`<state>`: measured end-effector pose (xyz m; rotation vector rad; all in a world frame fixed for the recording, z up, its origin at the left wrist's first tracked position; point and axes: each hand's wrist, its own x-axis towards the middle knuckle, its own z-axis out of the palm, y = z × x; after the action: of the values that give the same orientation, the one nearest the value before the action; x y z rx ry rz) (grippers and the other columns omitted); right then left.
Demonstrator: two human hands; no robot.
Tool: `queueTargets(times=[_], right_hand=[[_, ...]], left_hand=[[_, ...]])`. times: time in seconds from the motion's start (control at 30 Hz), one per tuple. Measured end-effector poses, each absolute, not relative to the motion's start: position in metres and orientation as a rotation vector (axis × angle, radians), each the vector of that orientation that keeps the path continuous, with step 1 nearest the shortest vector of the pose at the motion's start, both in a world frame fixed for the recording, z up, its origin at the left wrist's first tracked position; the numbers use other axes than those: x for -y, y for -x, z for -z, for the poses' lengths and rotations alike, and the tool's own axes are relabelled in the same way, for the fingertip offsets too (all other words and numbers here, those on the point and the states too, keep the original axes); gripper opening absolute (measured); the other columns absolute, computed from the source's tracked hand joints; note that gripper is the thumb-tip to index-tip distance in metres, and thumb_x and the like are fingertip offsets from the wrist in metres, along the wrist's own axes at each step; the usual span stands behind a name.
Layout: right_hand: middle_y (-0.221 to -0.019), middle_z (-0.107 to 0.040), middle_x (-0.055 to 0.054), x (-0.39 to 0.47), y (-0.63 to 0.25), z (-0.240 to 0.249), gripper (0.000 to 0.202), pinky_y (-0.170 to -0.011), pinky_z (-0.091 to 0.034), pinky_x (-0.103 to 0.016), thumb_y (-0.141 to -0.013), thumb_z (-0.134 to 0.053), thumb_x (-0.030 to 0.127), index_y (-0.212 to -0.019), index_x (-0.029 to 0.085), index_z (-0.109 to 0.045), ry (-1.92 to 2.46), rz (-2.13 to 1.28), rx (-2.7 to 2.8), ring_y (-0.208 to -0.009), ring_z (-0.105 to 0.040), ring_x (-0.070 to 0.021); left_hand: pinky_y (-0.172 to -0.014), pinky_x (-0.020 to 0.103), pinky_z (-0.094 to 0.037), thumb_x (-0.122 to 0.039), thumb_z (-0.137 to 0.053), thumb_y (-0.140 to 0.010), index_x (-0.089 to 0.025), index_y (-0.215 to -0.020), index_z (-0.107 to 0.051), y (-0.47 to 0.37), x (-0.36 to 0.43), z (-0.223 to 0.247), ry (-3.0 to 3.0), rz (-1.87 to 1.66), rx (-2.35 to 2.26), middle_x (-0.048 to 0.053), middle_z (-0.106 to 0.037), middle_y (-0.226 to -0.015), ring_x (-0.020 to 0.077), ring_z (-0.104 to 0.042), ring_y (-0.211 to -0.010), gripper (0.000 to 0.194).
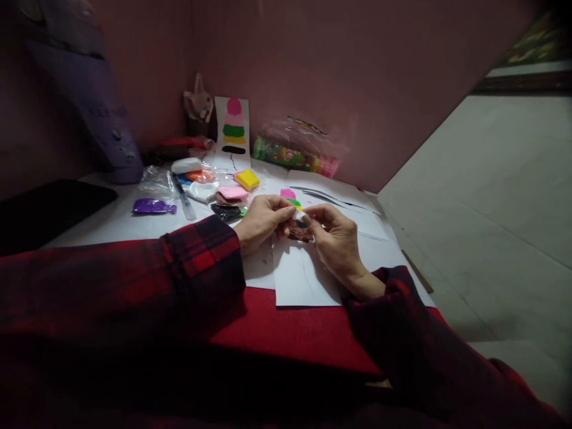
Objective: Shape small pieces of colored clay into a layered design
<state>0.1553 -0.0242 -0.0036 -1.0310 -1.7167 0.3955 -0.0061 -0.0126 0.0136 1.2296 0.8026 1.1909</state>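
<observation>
A small piece of white clay (300,217) is pinched between the fingertips of my left hand (267,220) and my right hand (334,238). Both hands are closed around it, just above a white paper sheet (308,283). Beneath and behind the fingers, a picture in coloured clay lies on that sheet: a pink blob (288,193) at the top, green and yellow bands under it, and a brown textured part (301,233) at the bottom. My fingers cover some of the picture.
Clay packets, yellow (247,179), pink (232,194) and purple (154,207), lie left of the hands near a pen (183,196). A coloured drawing (233,156) leans on the wall beside a bagged colourful pack (290,156). A purple bottle (111,134) stands at left.
</observation>
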Motion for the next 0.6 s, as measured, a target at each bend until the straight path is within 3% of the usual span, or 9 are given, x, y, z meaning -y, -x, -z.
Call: queueTargets(times=[0.33, 0.47, 0.6], right_hand=[[-0.079, -0.066, 0.0, 0.0223, -0.1534, 0.0103, 0.01, -0.055, -0.049, -0.027, -0.087, -0.068, 0.03, -0.091, 0.021, -0.068, 0.96, -0.57, 1.689, -0.063, -0.059, -0.0124], [-0.075, -0.064, 0.002, 0.0244, -0.1526, 0.0073, 0.012, -0.053, -0.049, -0.026, -0.085, -0.07, 0.029, -0.088, 0.021, -0.062, 0.949, -0.595, 1.642, -0.059, -0.058, -0.0111], [-0.067, -0.061, 0.003, 0.0255, -0.153, 0.005, 0.016, -0.052, -0.047, -0.025, -0.087, -0.069, 0.032, -0.081, 0.021, -0.06, 0.958, -0.603, 1.648, -0.057, -0.057, -0.0113]], left_hand=[[-0.038, 0.016, -0.035, 0.0, -0.059, -0.085, -0.013, -0.07, -0.055, 0.004, 0.0127, -0.0144, -1.265, -1.265, -0.875, -0.006, -0.053, -0.044, 0.0063, -0.047, -0.036, 0.021], [-0.04, 0.016, -0.033, -0.018, -0.059, -0.092, -0.012, -0.067, -0.056, 0.0056, 0.0136, -0.0143, -1.335, -1.18, -0.788, -0.003, -0.055, -0.047, 0.0055, -0.048, -0.038, 0.026], [-0.042, 0.018, -0.033, -0.038, -0.072, -0.083, -0.011, -0.069, -0.061, 0.0086, 0.0123, -0.0095, -1.392, -1.132, -0.656, 0.0, -0.059, -0.054, 0.0056, -0.049, -0.041, 0.033]])
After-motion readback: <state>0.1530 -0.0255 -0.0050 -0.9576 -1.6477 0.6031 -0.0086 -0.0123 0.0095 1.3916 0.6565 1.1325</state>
